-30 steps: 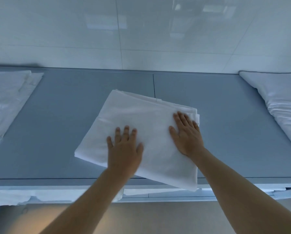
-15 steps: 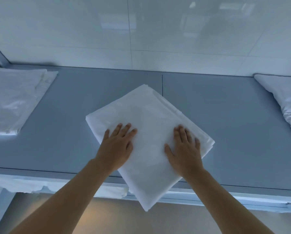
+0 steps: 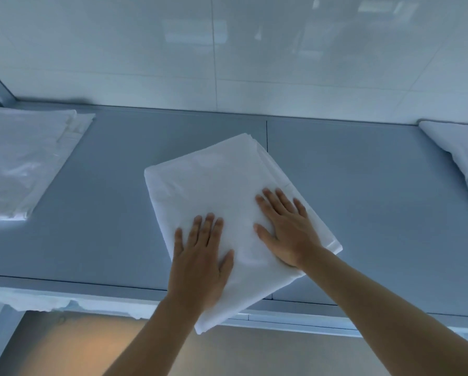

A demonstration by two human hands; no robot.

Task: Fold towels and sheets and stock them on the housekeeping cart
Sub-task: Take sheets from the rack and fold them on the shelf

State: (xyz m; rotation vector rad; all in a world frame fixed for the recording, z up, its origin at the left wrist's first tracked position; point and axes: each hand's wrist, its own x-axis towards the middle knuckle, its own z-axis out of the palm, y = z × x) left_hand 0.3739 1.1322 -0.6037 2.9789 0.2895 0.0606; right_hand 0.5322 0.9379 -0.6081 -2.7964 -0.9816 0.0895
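**Both palms flat on the folded sheet**

While both our arms reach forward from six o'clock, we see the folded white sheet (image 3: pixel 222 196) lying at the centre of the blue-grey surface (image 3: pixel 363 202), turned like a diamond so that one corner points toward twelve o'clock and the opposite corner hangs past the near edge at six o'clock. Our left hand (image 3: pixel 200 264) rests palm down on the sheet's near-left part, at about seven o'clock from its middle, with the fingers spread and straight and the thumb out to the right. Our right hand (image 3: pixel 287 229) lies palm down at about four o'clock from the sheet's middle, fingers likewise fanned and flat, close to the right-hand edge where the stacked layers show. Neither hand pinches any cloth; both press open against the top layer, near each other but apart.

At nine o'clock, well apart from the sheet, another folded white linen piece (image 3: pixel 23 164) lies on the same surface, reaching the left border of the view. At three o'clock, a rumpled white bundle (image 3: pixel 460 164) sits at the right border, cut off by the frame. A pale glossy tiled wall (image 3: pixel 227 50) rises behind the surface at twelve o'clock. Below the near edge, white cloth (image 3: pixel 51 301) shows on a lower level at about seven o'clock, and the floor (image 3: pixel 78 351) underneath glows warm orange.
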